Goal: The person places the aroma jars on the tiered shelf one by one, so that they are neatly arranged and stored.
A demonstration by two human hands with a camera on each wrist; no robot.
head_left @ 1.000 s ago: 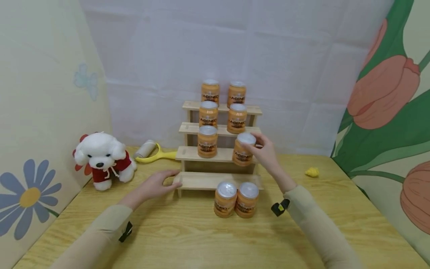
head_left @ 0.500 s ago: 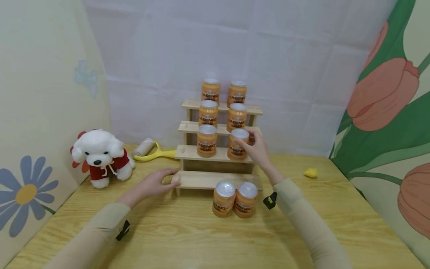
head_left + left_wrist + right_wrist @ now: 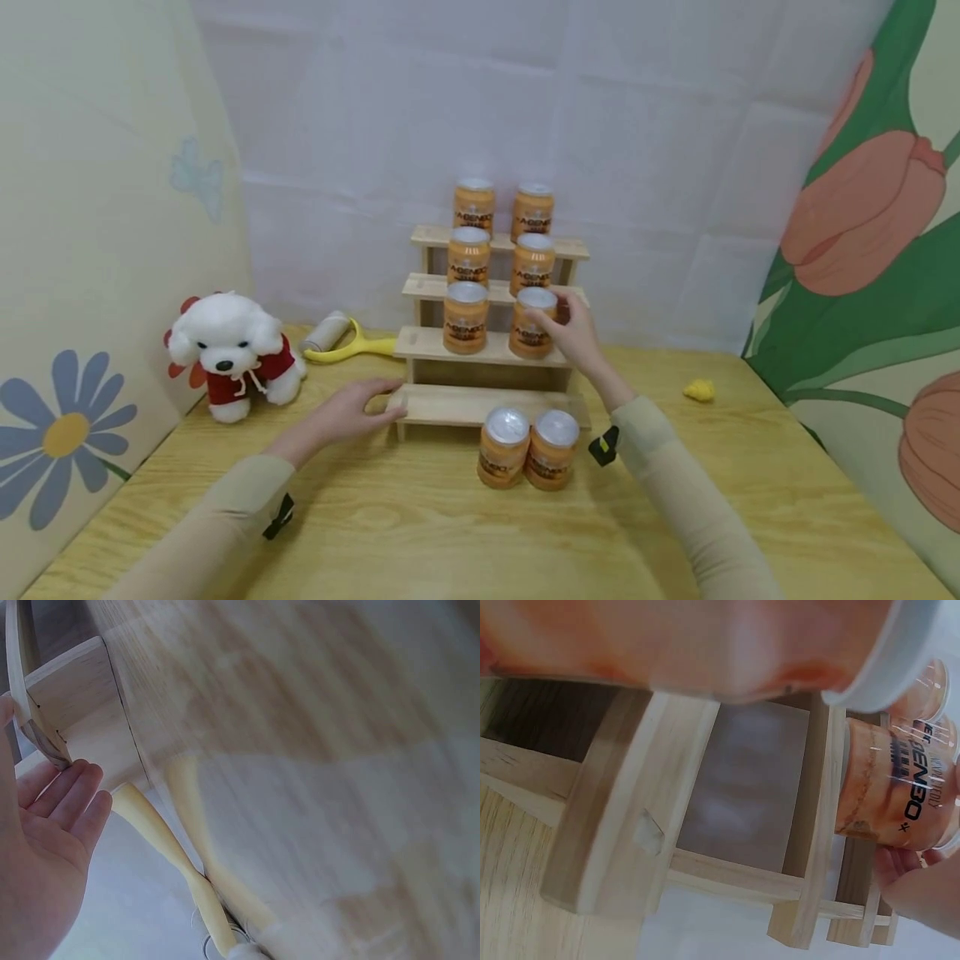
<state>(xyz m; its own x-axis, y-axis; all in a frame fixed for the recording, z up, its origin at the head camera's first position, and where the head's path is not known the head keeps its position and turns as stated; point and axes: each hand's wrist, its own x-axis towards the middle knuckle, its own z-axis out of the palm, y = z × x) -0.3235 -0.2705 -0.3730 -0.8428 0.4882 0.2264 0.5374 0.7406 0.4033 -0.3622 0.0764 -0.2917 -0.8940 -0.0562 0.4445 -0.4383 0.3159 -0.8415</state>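
My right hand [image 3: 576, 337] holds an orange can [image 3: 532, 329] with a silver lid, thumb in front and fingers on its right side. This can stands upright at the right of the second-lowest step of a wooden tiered rack [image 3: 442, 406]. In the right wrist view, the fingers [image 3: 919, 889] lie against the labelled can. My left hand [image 3: 348, 414] grips the left end of the lowest step between thumb and fingers; the left wrist view shows the fingertips [image 3: 79, 776] at the board's edge. Beside the held can stands a matching can [image 3: 465, 321].
Matching cans stand in pairs on the two upper steps, such as an upper can [image 3: 533, 212]. Two more cans [image 3: 504, 454] stand before the rack. A white plush dog [image 3: 228, 350], a yellow-handled roller [image 3: 360, 343] and a small yellow lump [image 3: 699, 390] lie around it.
My right hand has moved left with the can, from the step's right end to a place below the can above. The left hand has stayed at the lowest step.
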